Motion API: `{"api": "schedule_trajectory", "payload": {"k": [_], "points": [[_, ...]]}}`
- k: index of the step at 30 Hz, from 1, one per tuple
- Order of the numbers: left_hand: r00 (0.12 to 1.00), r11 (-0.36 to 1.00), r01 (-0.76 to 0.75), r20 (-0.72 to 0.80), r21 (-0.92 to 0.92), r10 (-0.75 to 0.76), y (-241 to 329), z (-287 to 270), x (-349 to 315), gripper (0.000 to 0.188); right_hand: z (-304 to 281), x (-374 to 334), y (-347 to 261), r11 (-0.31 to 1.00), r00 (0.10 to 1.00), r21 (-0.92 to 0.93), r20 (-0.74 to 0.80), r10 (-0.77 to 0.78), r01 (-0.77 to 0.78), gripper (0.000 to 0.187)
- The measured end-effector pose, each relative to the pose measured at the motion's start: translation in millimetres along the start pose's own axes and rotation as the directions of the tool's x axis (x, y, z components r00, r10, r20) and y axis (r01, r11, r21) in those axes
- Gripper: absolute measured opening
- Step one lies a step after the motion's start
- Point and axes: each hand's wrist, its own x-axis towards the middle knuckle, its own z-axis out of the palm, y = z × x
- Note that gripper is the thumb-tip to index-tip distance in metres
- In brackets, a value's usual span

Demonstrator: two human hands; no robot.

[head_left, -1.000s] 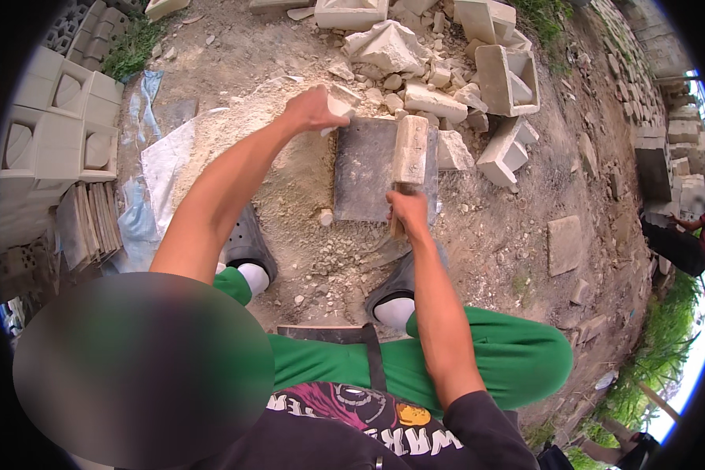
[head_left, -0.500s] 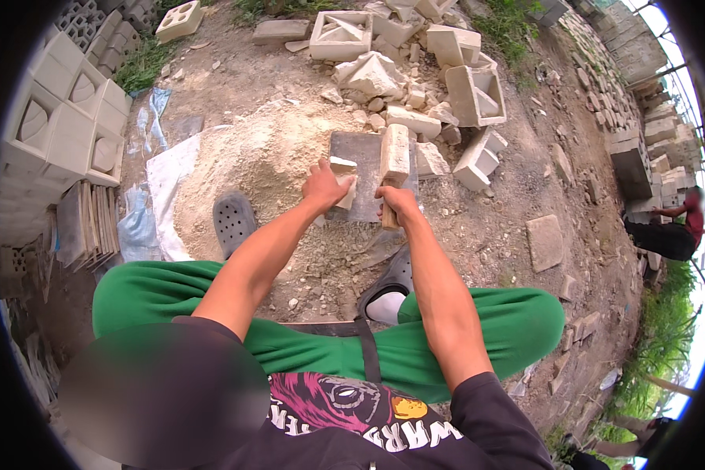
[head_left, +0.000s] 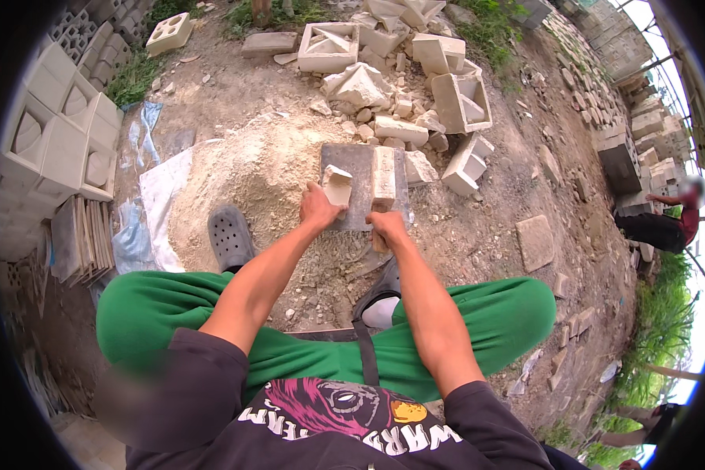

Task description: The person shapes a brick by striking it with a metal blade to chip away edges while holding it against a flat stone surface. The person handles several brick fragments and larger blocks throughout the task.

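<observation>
On a dark flat plate (head_left: 358, 213) in front of me, my left hand (head_left: 319, 207) grips a pale broken piece of block (head_left: 338, 186) by its near left side, thumb along the lower edge. The piece stands tilted at the plate's left half. My right hand (head_left: 388, 226) is wrapped round the short handle of a wooden mallet (head_left: 383, 176). Its thick, dust-covered head lies over the plate's right half, beside the piece and apart from it. Whether the head rests fully on the plate I cannot tell.
A mound of pale crushed powder (head_left: 243, 172) lies left of the plate on a white sack (head_left: 163, 207). Broken blocks (head_left: 360, 84) and rubble pile up beyond. Stacked blocks (head_left: 59, 141) stand at left. My feet in grey clogs (head_left: 229, 237) flank the work. Another person (head_left: 674, 219) is far right.
My left hand has turned the block piece, so a broader face shows now. The mallet keeps its place on the plate. The whole view has shifted slightly.
</observation>
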Motion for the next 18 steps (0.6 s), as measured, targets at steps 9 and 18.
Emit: {"api": "schedule_trajectory", "payload": {"k": [9, 18], "points": [[0.97, 0.904, -0.196, -0.213, -0.38, 0.121, 9, -7, 7, 0.043, 2, 9, 11, 0.999, 1.0, 0.042, -0.007, 0.002, -0.001, 0.037], [0.949, 0.95, -0.22, -0.273, -0.221, 0.156, -13, -20, 8, 0.047, 9, -24, 11, 0.989, 0.988, 0.034, -0.068, -0.14, 0.142, 0.033]]}}
